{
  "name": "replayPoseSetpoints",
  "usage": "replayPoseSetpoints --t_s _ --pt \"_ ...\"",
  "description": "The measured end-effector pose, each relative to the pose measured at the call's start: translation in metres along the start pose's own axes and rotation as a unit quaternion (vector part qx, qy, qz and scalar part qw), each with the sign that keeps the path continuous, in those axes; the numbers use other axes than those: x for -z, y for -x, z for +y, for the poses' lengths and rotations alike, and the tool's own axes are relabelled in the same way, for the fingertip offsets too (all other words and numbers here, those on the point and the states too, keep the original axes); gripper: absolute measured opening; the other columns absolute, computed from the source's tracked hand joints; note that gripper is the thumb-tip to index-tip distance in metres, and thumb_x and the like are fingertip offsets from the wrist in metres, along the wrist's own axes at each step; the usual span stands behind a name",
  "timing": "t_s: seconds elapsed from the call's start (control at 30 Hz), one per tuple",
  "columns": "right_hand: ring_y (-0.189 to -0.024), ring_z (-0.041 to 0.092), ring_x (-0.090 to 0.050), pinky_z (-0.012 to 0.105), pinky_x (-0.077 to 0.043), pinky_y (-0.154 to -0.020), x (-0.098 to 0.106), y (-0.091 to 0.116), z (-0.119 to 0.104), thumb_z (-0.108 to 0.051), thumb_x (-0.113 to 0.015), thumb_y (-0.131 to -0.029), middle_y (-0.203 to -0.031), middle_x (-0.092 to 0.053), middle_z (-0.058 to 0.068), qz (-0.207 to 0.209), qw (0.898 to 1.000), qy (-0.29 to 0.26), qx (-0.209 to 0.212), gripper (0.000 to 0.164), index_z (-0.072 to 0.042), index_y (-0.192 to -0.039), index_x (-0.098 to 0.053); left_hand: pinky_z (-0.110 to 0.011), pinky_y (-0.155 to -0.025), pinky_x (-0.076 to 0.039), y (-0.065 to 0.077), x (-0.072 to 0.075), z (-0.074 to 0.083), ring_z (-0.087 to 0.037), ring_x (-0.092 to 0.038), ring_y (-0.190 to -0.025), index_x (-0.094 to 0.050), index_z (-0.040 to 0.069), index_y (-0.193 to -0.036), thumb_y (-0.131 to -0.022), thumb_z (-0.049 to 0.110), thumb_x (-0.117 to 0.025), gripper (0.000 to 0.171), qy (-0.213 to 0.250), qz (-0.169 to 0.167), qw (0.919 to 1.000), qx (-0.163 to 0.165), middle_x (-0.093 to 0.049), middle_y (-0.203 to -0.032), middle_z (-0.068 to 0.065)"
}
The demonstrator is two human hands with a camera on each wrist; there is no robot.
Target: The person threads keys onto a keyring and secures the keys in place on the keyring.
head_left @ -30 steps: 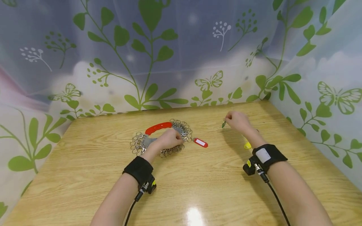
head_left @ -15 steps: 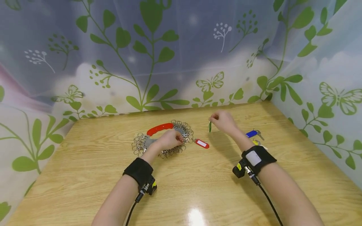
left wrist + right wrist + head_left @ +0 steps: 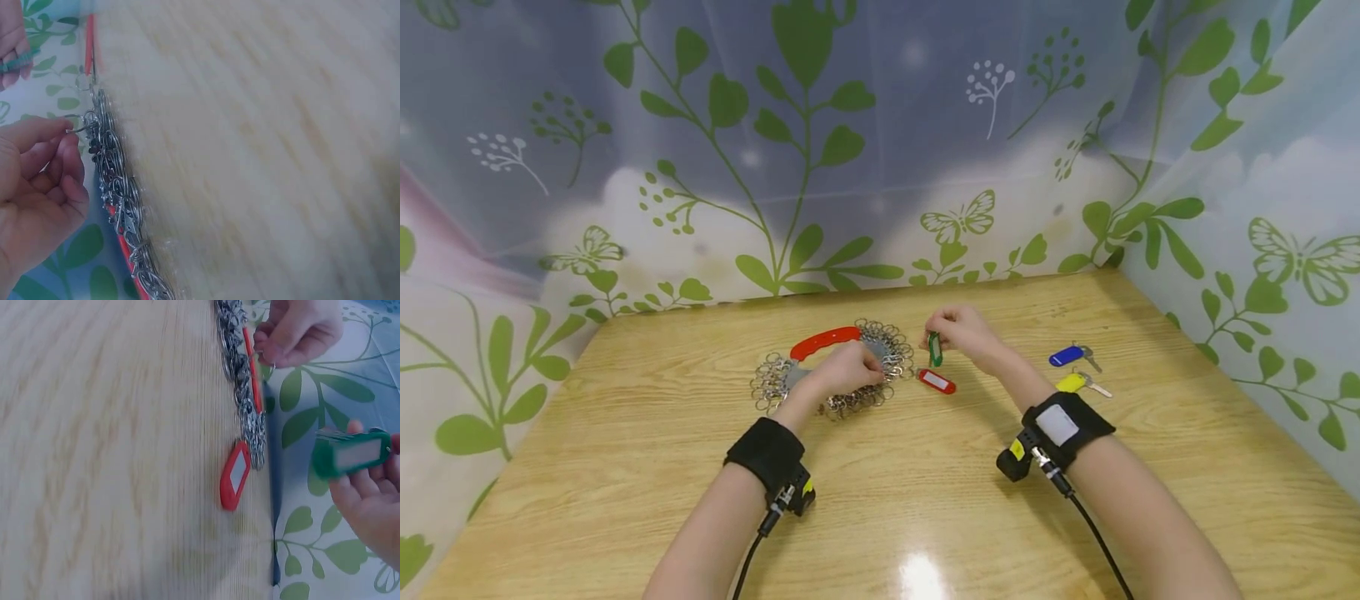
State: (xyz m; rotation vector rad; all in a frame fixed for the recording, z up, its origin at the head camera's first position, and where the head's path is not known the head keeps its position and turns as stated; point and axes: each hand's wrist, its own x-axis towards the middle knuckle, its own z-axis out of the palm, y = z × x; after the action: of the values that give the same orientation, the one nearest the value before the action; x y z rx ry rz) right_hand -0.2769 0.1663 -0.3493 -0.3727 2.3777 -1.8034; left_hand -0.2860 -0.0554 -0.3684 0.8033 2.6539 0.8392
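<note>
A key ring organizer has a red grip (image 3: 825,340), a grey plate and many small metal rings (image 3: 770,382); it lies on the table left of centre. My left hand (image 3: 848,368) reaches over it and pinches one split ring (image 3: 76,125) at its edge between thumb and finger. My right hand (image 3: 964,332) holds a green key tag (image 3: 356,454) with a white label, a key hanging alongside it, just right of the organizer. Under that hand, a red key tag (image 3: 937,382) lies flat beside the rings.
To the right on the wooden table (image 3: 880,500) lie a blue key tag (image 3: 1066,356) and a yellow key tag (image 3: 1071,382), each with a key. A patterned curtain (image 3: 880,167) hangs along the table's back and sides.
My right hand has moved left with the green key tag toward the organizer, uncovering the blue and yellow tags. My left hand has stayed at the ring.
</note>
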Motion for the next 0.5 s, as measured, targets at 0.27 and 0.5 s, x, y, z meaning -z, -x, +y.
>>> replayPoseSetpoints --t_s 0.27,0.5 --pt "-0.054 0.021 -0.049 0.032 -0.04 -0.052 -0.013 -0.001 0.007 -0.009 -0.043 -0.097 -0.082 -0.056 0.02 -0.042 0.996 0.065 -0.05 0.022 0.01 -0.098 -0.054 -0.026 -0.055 -0.039 0.002 0.0 -0.002 -0.019 -0.05 -0.057 -0.073 0.002 -0.087 -0.088 0.012 -0.062 0.015 0.066 -0.02 0.9976 0.012 -0.063 -0.073 -0.01" --pt "-0.058 0.017 -0.047 0.03 -0.039 -0.059 -0.017 0.0 0.008 -0.011 -0.045 -0.096 -0.088 -0.059 0.016 -0.035 0.989 0.137 -0.039 0.023 0.008 -0.102 -0.058 -0.033 -0.063 -0.051 0.002 -0.001 -0.001 -0.021 -0.064 -0.067 -0.071 -0.001 -0.094 -0.09 0.012 -0.061 0.017 0.131 -0.039 0.9899 0.036 -0.065 -0.077 -0.01"
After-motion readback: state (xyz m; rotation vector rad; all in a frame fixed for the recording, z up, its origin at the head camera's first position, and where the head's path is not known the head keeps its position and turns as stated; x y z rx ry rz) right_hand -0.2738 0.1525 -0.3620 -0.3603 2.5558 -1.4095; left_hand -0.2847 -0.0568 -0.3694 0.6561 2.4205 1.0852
